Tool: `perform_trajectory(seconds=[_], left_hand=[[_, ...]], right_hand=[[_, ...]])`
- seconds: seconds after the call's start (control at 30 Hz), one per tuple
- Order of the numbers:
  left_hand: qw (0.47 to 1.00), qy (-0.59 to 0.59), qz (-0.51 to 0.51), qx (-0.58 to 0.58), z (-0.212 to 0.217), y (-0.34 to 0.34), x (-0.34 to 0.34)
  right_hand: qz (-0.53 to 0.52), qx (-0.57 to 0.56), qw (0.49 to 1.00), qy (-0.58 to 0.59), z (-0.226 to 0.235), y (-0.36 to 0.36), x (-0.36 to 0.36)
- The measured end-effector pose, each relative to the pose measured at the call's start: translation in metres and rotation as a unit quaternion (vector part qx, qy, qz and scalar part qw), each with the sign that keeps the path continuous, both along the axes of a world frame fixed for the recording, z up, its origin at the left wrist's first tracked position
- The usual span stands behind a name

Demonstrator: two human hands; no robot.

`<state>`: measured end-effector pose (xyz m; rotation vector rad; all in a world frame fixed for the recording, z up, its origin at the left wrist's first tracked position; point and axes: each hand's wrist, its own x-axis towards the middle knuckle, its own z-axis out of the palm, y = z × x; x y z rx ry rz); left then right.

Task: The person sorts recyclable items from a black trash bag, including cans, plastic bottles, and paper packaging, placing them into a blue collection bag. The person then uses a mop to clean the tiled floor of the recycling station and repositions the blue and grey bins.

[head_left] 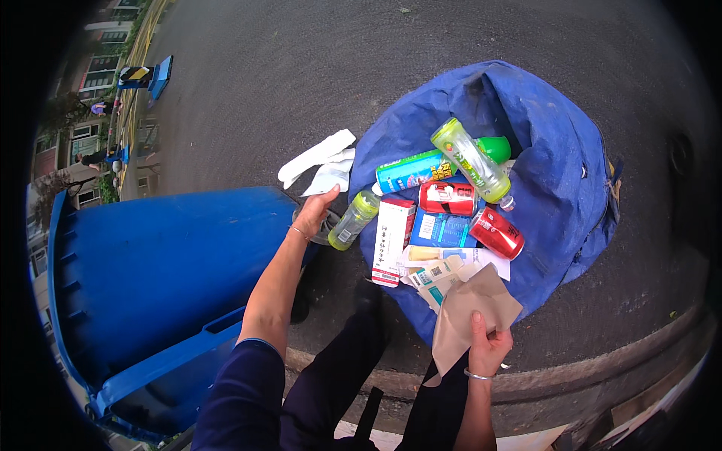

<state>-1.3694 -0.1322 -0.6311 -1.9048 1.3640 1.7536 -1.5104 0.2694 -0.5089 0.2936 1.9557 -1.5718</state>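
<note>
My left hand (320, 213) is closed at the fingertips on a crumpled white sheet (329, 179), beside the left edge of a spread blue cloth bag (553, 203). Just beyond it lie folded white strips (320, 155) on the asphalt. My right hand (489, 350) pinches a creased piece of brown paper (474, 304) over the bag's near edge. On the bag rest two red cans (447, 198), a blue-green spray can (410, 173), a clear green bottle (471, 160), a white-and-red box (389, 240), a blue box (442, 229) and a torn carton (435, 278). Another green-capped bottle (353, 220) leans at the left edge.
A large blue wheeled bin (173, 248) lies on its side at my left. A stone curb (579, 376) runs behind my feet. Far left, another blue object (160, 77) stands by the road, with people and buildings beyond.
</note>
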Motion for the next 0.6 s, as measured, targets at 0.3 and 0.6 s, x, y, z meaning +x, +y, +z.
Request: perform_trajectory(seconds=[0.3, 0.6], left_hand=[[0.974, 0.014, -0.216, 0.059, 0.015, 0.078, -0.014], [0.956, 0.183, 0.182, 0.137, -0.041, 0.078, 0.019]], right_hand=[[0.032, -0.113, 0.99, -0.079, 0.015, -0.045, -0.045], [0.095, 0.157, 0.959, 0.217, -0.049, -0.015, -0.105]])
